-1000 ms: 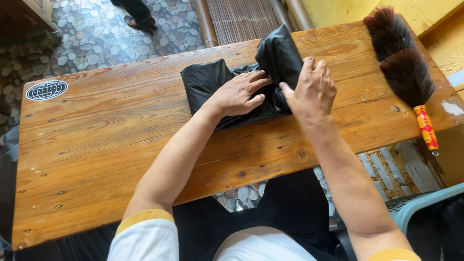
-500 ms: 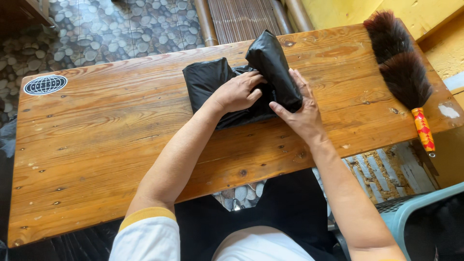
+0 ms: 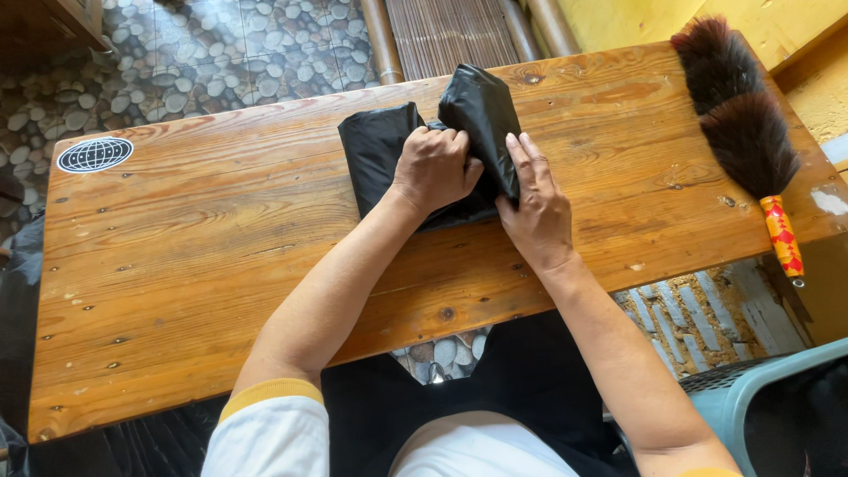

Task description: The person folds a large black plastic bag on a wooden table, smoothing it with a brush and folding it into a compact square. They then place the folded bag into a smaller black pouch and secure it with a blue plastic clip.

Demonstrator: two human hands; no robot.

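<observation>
We found the black plastic bag (image 3: 389, 150) lying at the far middle of the wooden table (image 3: 203, 274), partly folded, its right portion raised into a glossy hump. Our left hand (image 3: 435, 168) was curled into a loose fist on the bag's middle, knuckles up, fingers bunched into the film and pinning it to the table. Our right hand (image 3: 537, 208) lay flat and extended, fingers together, pressed against the near right side of the raised fold; it gripped nothing, only pushed.

Judgement on handling: the bag looked thin, light and limp, with a slick sheen, so it would likely slide on the wood and spring out of a crease unless held down. We judged the best hold to be at a folded edge or a bunched corner, pinched, with the other palm flattening.

A feather duster (image 3: 738, 124) with a red patterned handle lay at the far right, well apart from the bag. A round sticker (image 3: 94, 155) sat at the far left.
</observation>
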